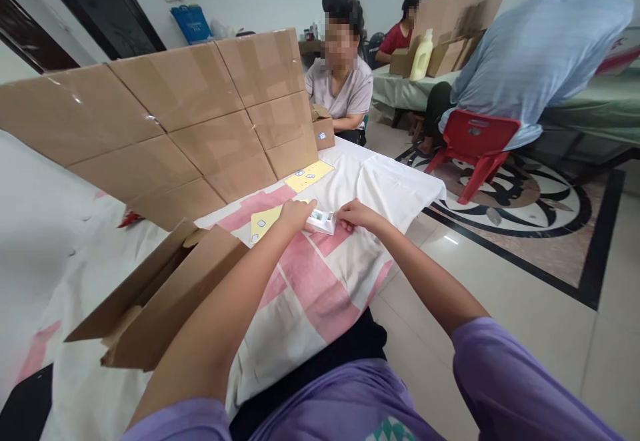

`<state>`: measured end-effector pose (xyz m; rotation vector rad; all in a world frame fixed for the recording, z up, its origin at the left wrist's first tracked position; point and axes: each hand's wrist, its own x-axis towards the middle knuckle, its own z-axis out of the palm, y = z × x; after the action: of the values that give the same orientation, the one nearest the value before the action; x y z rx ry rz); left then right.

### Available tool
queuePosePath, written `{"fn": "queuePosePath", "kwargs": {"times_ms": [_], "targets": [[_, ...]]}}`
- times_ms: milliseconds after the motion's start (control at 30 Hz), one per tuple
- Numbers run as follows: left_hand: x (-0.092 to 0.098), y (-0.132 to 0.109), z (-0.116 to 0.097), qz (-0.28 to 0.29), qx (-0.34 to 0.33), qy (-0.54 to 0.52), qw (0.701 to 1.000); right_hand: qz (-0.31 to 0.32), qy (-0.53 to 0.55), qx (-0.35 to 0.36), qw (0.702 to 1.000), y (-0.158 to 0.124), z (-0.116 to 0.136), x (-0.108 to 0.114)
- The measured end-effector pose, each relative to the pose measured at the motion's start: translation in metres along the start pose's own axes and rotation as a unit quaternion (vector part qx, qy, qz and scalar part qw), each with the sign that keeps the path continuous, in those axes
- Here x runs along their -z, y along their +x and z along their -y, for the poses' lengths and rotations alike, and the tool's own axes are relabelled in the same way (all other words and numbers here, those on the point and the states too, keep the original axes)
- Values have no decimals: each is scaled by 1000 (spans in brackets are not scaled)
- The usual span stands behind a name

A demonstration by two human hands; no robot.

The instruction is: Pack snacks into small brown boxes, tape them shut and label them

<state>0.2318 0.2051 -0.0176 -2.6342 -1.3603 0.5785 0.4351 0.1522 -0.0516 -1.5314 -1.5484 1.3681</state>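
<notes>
My left hand (296, 215) and my right hand (354, 215) both grip a small white box (323, 221) just above the table. The left hand's fingers curl over its left end; the right hand pinches its right end. Under the hands lies a white cloth with pink stripes (320, 281). A yellow sheet with small white stickers (265, 222) lies right by my left hand. A second yellow sheet (309, 175) lies farther back.
A tall cardboard wall (175, 121) stands behind the cloth. An open cardboard box (165, 294) lies at my left forearm. A seated person (341, 84) faces me beyond the table. Another person sits on a red chair (475, 141) at the right, with a white bottle (423, 56) on a green-covered table.
</notes>
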Motion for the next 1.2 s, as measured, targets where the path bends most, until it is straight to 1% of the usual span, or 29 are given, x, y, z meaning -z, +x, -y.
{"fn": "queuePosePath", "kwargs": {"times_ms": [133, 200, 367, 467, 600, 700, 833, 867, 933, 1000, 1033, 1133, 1200], "targets": [[1, 0, -1, 1, 7, -1, 1000, 34, 40, 45, 998, -6, -6, 5], [2, -1, -2, 0, 9, -1, 1000, 37, 50, 54, 997, -4, -10, 5], [2, 0, -3, 0, 10, -2, 1000, 18, 14, 46, 999, 5, -19, -1], [-1, 2, -1, 5, 12, -5, 1000, -6, 0, 33, 999, 9, -23, -7], [-3, 4, 3, 11, 15, -11, 1000, -46, -1, 32, 998, 4, -27, -7], [1, 0, 2, 4, 11, -11, 1000, -69, 28, 53, 996, -16, -25, 1], [9, -11, -7, -22, -12, -9, 1000, -128, 69, 75, 986, -61, -23, 13], [9, -12, -7, -31, -22, -11, 999, -138, 90, 86, 983, -71, -24, 15], [9, -10, -3, -36, -50, -24, 998, -134, 167, 128, 968, -90, -30, 17], [10, -3, 4, -27, -66, -40, 997, -131, 222, 157, 953, -106, -38, 15], [12, 1, 9, -27, -65, -53, 996, -135, 235, 159, 949, -112, -42, 13], [25, 18, 21, -47, -30, -97, 994, -157, 263, 139, 942, -124, -50, 1], [37, 34, 24, -65, -10, -114, 991, -166, 280, 129, 936, -125, -50, -8]]}}
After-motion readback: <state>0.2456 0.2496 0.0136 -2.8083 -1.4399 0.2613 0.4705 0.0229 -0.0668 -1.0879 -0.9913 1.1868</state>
